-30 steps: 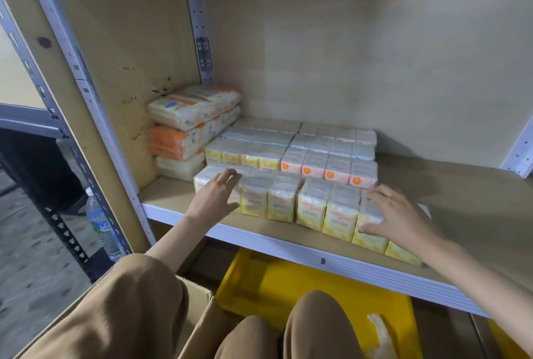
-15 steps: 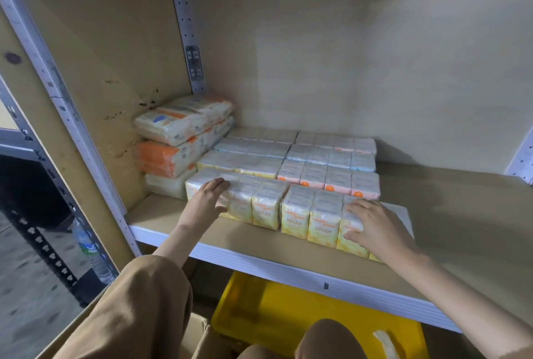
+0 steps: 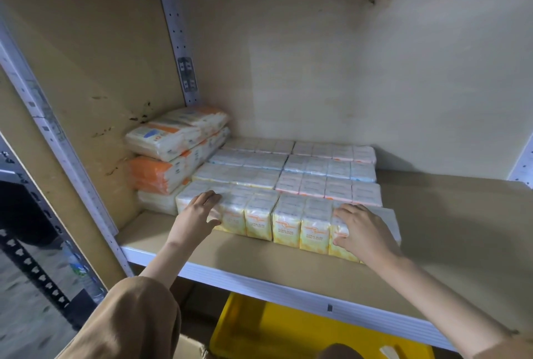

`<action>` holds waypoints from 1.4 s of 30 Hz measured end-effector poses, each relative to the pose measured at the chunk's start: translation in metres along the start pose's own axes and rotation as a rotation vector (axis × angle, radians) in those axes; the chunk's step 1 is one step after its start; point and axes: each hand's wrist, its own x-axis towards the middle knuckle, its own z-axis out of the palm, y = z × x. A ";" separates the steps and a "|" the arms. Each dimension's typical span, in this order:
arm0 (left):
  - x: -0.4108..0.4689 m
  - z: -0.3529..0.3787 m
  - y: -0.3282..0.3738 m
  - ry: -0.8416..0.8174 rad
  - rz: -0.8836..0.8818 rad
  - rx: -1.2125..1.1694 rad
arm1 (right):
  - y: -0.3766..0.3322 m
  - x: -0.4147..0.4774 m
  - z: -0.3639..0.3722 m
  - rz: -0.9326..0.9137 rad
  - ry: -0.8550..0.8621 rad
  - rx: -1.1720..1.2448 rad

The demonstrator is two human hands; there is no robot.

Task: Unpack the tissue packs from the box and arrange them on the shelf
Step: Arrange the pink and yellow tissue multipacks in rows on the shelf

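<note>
The left hand [image 3: 199, 214] lies flat and open on the left end of the front row of tissue packs [image 3: 288, 223]. The right hand [image 3: 364, 231] is bent over the row's right end, with its thumb on the front face, gripping it. The row's long axis runs left to right near the front of the shelf [image 3: 450, 231], with a hand at each end. The other rows [image 3: 326, 174] sit just behind it. Any squaring push would probably go straight back. The box [image 3: 189, 347] is below, near left.
</note>
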 end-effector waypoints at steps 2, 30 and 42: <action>0.000 0.000 0.000 -0.002 -0.010 0.005 | -0.001 0.000 0.000 0.001 0.001 -0.004; 0.006 -0.008 0.000 -0.097 -0.052 0.019 | -0.012 0.009 0.007 -0.016 0.042 -0.058; -0.032 -0.054 0.042 -0.161 0.014 0.064 | -0.017 -0.014 -0.024 0.003 0.016 0.125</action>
